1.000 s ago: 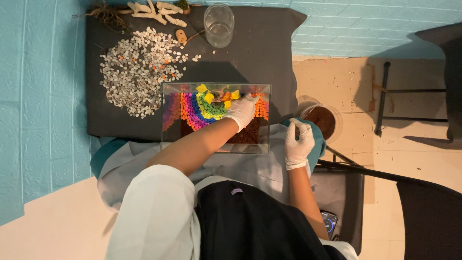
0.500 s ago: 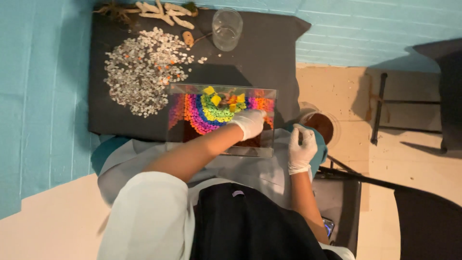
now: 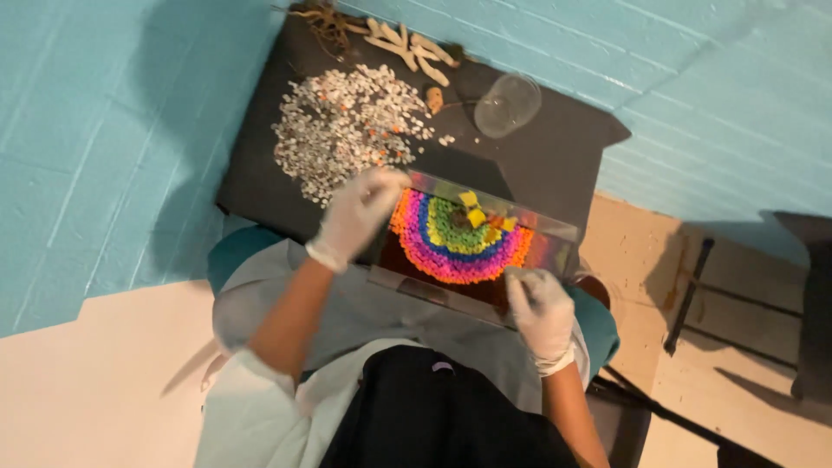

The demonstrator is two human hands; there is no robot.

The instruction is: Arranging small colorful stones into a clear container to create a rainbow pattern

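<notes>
having left the rainbow tray (image 3: 555,247), left hand (image 3: 360,212) now loosely open beside pebbles (image 3: 347,130)

Gloved left hand (image 3: 360,211) reaches forward, fingers curled; gloved right hand (image 3: 539,308) rests nearer, fingers loosely bent.

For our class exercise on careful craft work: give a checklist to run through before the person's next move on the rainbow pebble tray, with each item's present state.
1. Left hand gloved, at the clear tray's left edge: ok.
2. Right hand gloved, on the tray's near edge: ok.
3. Rainbow pebble arch unbroken: ok.
4. White pebble pile lying on the black table: ok.
5. Clear cup empty: cannot tell.
6. Pebble held in either hand: cannot tell.
</notes>
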